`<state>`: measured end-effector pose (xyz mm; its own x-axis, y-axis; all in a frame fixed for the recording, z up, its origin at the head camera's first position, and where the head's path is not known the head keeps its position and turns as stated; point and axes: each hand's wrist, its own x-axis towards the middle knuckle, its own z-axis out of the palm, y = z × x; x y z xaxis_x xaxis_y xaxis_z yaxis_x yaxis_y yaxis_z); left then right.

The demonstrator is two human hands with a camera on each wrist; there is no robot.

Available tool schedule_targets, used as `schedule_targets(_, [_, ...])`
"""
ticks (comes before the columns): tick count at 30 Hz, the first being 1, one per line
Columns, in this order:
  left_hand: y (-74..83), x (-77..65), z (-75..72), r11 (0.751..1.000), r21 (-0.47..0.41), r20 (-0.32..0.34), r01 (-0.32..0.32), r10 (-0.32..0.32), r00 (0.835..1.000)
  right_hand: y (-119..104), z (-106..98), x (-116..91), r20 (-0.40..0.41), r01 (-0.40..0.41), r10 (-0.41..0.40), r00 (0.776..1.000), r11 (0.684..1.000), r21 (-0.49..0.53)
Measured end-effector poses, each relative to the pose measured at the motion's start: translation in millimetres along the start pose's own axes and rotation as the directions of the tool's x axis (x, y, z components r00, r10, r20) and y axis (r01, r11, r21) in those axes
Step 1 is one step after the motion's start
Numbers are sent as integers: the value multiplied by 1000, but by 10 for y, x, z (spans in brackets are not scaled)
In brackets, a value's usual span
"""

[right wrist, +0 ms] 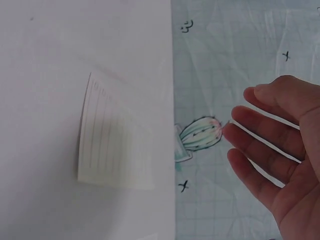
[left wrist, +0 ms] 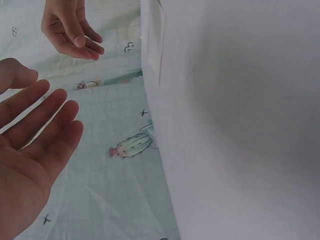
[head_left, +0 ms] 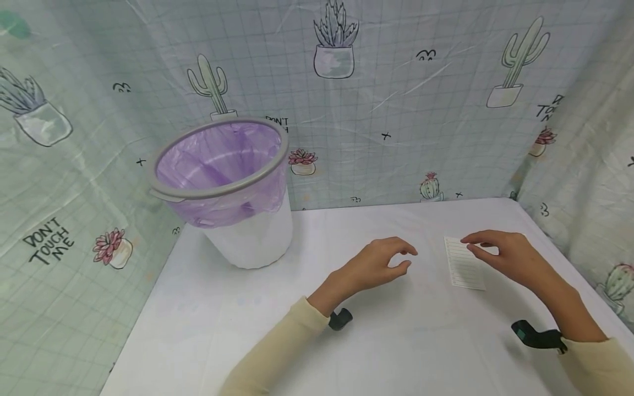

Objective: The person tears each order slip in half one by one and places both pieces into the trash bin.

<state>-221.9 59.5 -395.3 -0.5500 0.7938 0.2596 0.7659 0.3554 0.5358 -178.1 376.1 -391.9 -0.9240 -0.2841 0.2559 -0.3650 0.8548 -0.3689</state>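
Note:
A small lined sheet of paper (head_left: pixel 463 267) lies on the right part of the white table; the right wrist view shows the same lined sheet (right wrist: pixel 112 145) with a slightly raised edge. My right hand (head_left: pixel 512 258) hovers over the sheet's right side, fingers relaxed and thumb apart, holding nothing. To the left of the paper, my left hand (head_left: pixel 373 264) is held above the table, its fingers loosely bent and its palm bare in the left wrist view.
A white bin (head_left: pixel 252 236) lined with a purple bag (head_left: pixel 218 159) under a grey rim stands at the table's back left. Cactus-printed curtains (head_left: pixel 396 110) hang behind and at both sides of the white table (head_left: pixel 421 352). Each wrist wears a black camera mount (head_left: pixel 537 335).

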Motion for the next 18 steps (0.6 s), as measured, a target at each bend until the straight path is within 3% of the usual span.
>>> schedule_targets(5, [17, 139, 165, 998, 36, 67, 56, -58, 996, 112, 26, -16, 39, 4, -5, 999, 1000, 2])
schedule_targets(12, [7, 346, 396, 989, 36, 149, 146, -150, 978, 295, 66, 30, 134, 61, -61, 989, 998, 3])
schedule_targets(18, [0, 510, 584, 983, 43, 197, 179, -184, 963, 435, 113, 97, 237, 9, -9, 971, 1000, 3])
